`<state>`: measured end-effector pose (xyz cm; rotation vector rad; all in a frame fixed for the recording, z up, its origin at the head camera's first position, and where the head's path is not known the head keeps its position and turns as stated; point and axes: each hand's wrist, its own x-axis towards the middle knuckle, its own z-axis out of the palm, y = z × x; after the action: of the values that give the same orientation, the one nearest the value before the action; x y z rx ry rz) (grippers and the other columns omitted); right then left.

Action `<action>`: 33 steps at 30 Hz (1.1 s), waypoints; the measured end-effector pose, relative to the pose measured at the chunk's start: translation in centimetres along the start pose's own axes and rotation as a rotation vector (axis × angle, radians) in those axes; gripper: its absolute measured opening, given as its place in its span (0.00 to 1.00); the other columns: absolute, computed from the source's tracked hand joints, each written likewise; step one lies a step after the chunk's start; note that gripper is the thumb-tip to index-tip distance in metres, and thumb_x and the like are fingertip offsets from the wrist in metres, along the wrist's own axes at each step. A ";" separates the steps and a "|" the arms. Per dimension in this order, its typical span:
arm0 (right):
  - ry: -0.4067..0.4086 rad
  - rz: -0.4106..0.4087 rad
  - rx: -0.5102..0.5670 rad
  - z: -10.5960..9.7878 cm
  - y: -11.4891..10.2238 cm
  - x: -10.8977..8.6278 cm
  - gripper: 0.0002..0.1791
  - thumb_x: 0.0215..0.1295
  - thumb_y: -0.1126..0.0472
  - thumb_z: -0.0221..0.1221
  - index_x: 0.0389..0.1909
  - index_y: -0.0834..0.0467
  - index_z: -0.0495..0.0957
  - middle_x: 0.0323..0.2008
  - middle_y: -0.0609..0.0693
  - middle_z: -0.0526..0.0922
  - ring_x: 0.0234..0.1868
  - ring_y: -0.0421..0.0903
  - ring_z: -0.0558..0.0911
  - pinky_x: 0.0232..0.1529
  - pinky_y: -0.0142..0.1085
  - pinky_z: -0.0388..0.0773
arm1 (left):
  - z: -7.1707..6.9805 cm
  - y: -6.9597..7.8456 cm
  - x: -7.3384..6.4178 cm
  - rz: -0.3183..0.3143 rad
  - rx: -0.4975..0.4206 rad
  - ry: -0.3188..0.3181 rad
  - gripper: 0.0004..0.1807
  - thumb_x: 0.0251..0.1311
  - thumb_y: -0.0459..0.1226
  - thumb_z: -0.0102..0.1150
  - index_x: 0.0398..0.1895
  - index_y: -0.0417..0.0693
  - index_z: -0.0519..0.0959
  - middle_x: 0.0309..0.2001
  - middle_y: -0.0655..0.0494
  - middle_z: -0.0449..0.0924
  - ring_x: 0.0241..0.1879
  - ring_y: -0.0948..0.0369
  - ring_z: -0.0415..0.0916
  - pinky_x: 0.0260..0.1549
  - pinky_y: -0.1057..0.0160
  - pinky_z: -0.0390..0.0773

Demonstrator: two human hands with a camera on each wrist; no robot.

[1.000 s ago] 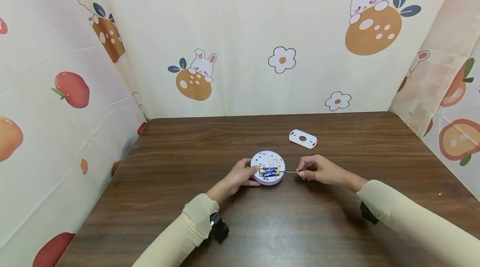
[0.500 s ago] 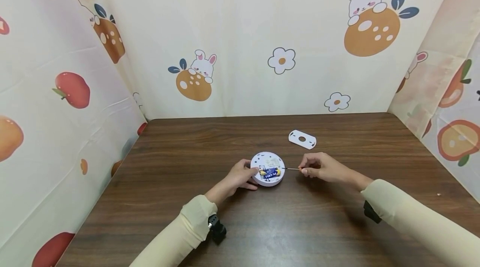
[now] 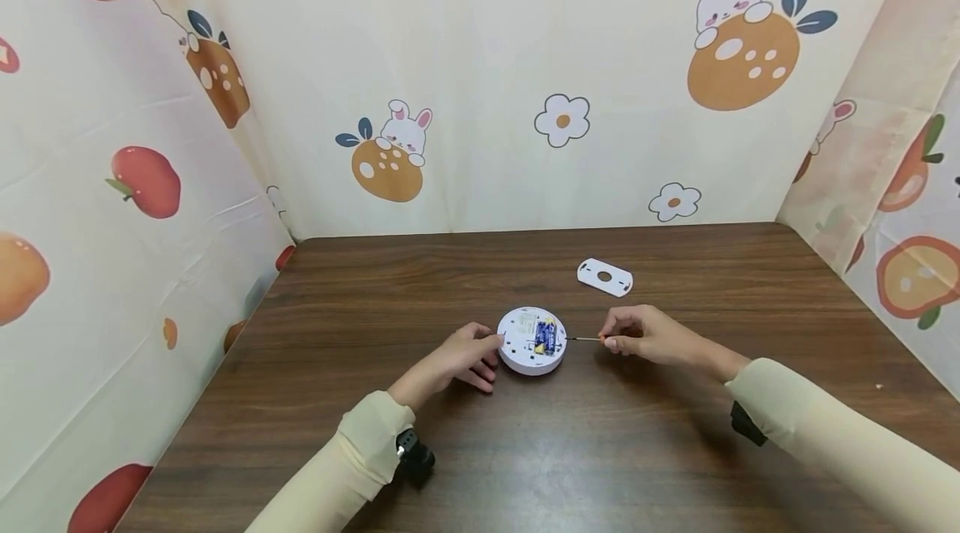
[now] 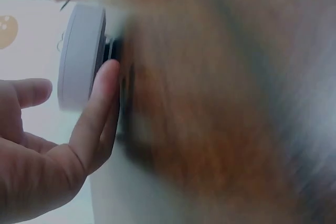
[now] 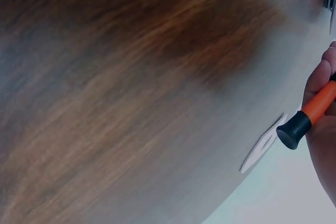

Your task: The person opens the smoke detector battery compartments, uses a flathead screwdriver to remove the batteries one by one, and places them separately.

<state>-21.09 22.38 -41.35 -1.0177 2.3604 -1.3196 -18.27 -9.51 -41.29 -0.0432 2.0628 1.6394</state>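
Round white device [image 3: 520,347], its upper face dark-dotted with blue-and-yellow batteries [image 3: 546,338], is on or barely above the bench [image 3: 420,283], unclear which. Left grip [image 3: 456,355] is spread at its left rim; rightward, right grip [image 3: 647,336] pinches an orange-handled screwdriver [image 5: 315,108]; beyond it, a slotted plate [image 3: 617,278].

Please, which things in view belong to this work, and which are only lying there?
In the work:
round white device, left hand at its rim
batteries in it
screwdriver in the right hand

Lying about:
white plate with a hole, possibly the device's part
small pale speck
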 end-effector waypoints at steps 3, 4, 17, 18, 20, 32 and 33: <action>0.004 -0.004 -0.029 0.0 -0.3 0.0 0.04 0.64 0.68 0.60 0.37 0.65 0.77 0.31 0.57 0.82 0.27 0.46 0.77 0.25 0.32 0.78 | -0.5 0.1 0.5 0.016 -0.006 0.022 0.27 0.67 0.39 0.51 0.61 0.29 0.60 0.40 0.41 0.73 0.28 0.56 0.75 0.27 0.57 0.85; 0.006 -0.001 -0.038 0.1 -0.4 0.0 0.04 0.64 0.68 0.60 0.37 0.65 0.78 0.30 0.56 0.82 0.27 0.46 0.77 0.25 0.32 0.78 | -0.5 0.2 0.7 0.018 -0.019 0.022 0.27 0.67 0.39 0.52 0.61 0.29 0.60 0.40 0.41 0.73 0.29 0.56 0.75 0.28 0.56 0.85; 0.033 -0.031 -0.382 -0.5 -2.7 0.9 0.02 0.65 0.65 0.59 0.35 0.55 0.80 0.23 0.44 0.79 0.24 0.36 0.72 0.24 0.31 0.72 | 0.7 1.3 2.0 0.006 -0.007 0.012 0.28 0.63 0.33 0.58 0.61 0.29 0.62 0.38 0.43 0.76 0.31 0.57 0.78 0.32 0.58 0.84; 0.031 -0.026 -0.431 -0.7 -2.9 1.0 0.02 0.65 0.64 0.59 0.35 0.54 0.80 0.23 0.43 0.79 0.24 0.35 0.71 0.24 0.30 0.71 | 0.8 1.4 2.0 0.004 0.004 0.012 0.28 0.62 0.33 0.59 0.61 0.29 0.63 0.38 0.43 0.76 0.31 0.57 0.78 0.32 0.58 0.84; 0.030 -0.010 -0.516 -0.9 -3.4 1.3 0.02 0.65 0.61 0.60 0.35 0.52 0.81 0.24 0.41 0.80 0.24 0.34 0.71 0.24 0.31 0.70 | 0.9 1.5 2.1 0.003 0.025 0.011 0.28 0.61 0.33 0.61 0.61 0.30 0.64 0.39 0.43 0.75 0.31 0.57 0.78 0.32 0.58 0.84; -0.019 0.005 -0.755 -1.3 -5.8 3.2 0.02 0.59 0.62 0.65 0.29 0.51 0.82 0.24 0.37 0.78 0.23 0.33 0.70 0.22 0.32 0.71 | 2.0 1.0 2.2 0.034 -0.035 0.009 0.25 0.60 0.29 0.61 0.58 0.28 0.65 0.41 0.43 0.74 0.30 0.58 0.77 0.32 0.58 0.84; -0.024 0.006 -0.769 -1.3 -6.0 3.4 0.02 0.59 0.61 0.65 0.28 0.51 0.82 0.23 0.36 0.77 0.23 0.33 0.70 0.22 0.32 0.71 | 2.0 1.0 2.2 0.034 -0.038 0.013 0.25 0.60 0.29 0.61 0.58 0.28 0.65 0.40 0.43 0.74 0.30 0.58 0.76 0.32 0.58 0.84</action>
<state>-21.49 18.89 -35.32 -1.1781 2.8992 -0.3505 -19.76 -6.81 -41.60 -0.0323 2.0523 1.7034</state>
